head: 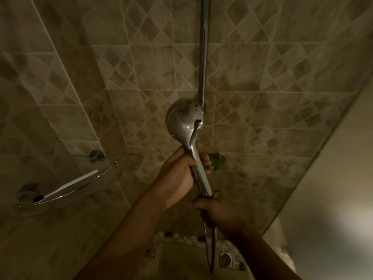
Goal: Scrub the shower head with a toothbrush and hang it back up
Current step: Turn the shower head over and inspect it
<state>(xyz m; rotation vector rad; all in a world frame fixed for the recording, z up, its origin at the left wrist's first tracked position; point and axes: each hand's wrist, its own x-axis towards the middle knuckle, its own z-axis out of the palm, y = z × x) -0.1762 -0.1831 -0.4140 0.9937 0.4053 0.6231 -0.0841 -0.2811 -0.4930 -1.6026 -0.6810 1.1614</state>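
A chrome shower head (182, 120) is held up with its rounded back toward me, its top just at the foot of the vertical chrome rail (203, 57). My left hand (179, 174) grips the upper part of its handle. A green object (215, 161), perhaps the toothbrush, pokes out to the right behind the fingers of that hand. My right hand (216, 211) grips the bottom end of the handle where the hose (211, 247) hangs down. The spray face is hidden from me.
A curved glass corner shelf (66, 190) with a chrome rail sticks out of the tiled wall at the left. A floor drain (226, 259) lies below, beside a strip of pebbles. A pale glass or wall panel rises at the right.
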